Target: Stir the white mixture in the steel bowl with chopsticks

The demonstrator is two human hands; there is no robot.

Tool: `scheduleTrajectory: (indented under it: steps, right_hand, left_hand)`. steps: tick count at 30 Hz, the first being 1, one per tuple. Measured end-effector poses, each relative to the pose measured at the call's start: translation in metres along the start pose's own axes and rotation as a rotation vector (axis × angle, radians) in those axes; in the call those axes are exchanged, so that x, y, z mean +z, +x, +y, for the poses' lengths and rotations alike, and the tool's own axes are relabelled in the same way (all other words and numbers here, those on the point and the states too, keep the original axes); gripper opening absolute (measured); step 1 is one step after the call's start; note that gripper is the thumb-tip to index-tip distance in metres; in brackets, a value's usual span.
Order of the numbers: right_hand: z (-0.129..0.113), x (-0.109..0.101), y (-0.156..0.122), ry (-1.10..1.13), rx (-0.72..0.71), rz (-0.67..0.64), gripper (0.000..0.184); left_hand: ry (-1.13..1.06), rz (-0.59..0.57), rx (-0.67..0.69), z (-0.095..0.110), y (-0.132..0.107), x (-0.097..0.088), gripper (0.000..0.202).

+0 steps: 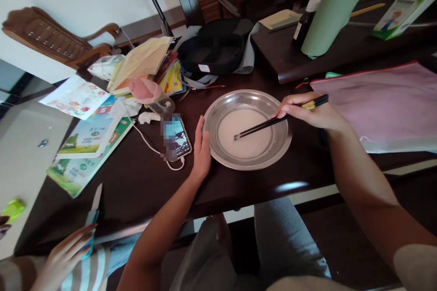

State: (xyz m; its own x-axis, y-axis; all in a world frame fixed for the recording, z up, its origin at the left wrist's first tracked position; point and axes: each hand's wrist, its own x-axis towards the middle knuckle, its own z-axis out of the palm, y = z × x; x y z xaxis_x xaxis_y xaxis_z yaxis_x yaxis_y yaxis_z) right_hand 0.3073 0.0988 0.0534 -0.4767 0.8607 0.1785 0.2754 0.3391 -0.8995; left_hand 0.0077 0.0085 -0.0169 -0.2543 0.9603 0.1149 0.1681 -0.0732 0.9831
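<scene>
A shallow round metal dish (247, 162) stands on the dark table, with milky white liquid (249, 122) inside. My left hand (202, 152) holds the dish's left rim, its fingers stretched along the outside and the thumb at the edge. Over the right rim, my right hand (307, 111) is closed around a pair of black chopsticks (262, 125) with gold bands near their upper ends. Their lower tips are close together in the liquid near the dish's middle.
Left of the dish lies a charging phone (179, 136), near a pink-lidded cup (152, 95) and booklets (85, 141). Another person's hand (70, 250) holds turquoise-handled scissors (93, 213) at lower left. A black case (211, 52), green cylinder (336, 9) and pink zip pouch (378, 104) lie beyond.
</scene>
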Motion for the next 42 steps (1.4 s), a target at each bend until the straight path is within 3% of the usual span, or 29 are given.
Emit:
scheduleTrajectory:
  steps: [6, 13, 19, 25, 32, 38, 40, 42]
  right_hand:
    - [0.003, -0.009, 0.000, 0.016, 0.026, 0.259, 0.032]
    - [0.001, -0.001, 0.001, -0.002, -0.002, 0.021, 0.027]
    - [0.002, -0.008, 0.001, 0.027, 0.036, 0.267, 0.031]
    - [0.000, -0.003, 0.001, -0.004, 0.014, 0.034, 0.029]
    - [0.006, -0.013, 0.001, 0.031, 0.002, 0.302, 0.033]
    - [0.001, -0.003, -0.001, 0.012, 0.007, 0.002, 0.029]
    - [0.002, -0.002, 0.000, -0.009, 0.003, 0.024, 0.028]
    - [0.004, -0.006, 0.001, -0.025, 0.013, 0.145, 0.029]
  left_hand:
    - [-0.013, 0.005, -0.007, -0.001, 0.000, -0.001, 0.062]
    - [-0.021, -0.003, 0.000, -0.001, 0.000, 0.001, 0.061]
    - [0.015, 0.005, -0.002, 0.000, 0.000, 0.000, 0.064]
    - [-0.002, 0.010, -0.011, 0.001, 0.000, 0.002, 0.064]
    - [-0.012, 0.008, -0.013, 0.000, 0.000, 0.002, 0.064]
    - [-0.008, 0.005, -0.004, 0.000, 0.000, 0.002, 0.062]
    - [-0.013, 0.008, -0.007, -0.001, 0.000, 0.003, 0.062]
    - [-0.018, 0.009, -0.007, -0.002, 0.000, 0.003, 0.062]
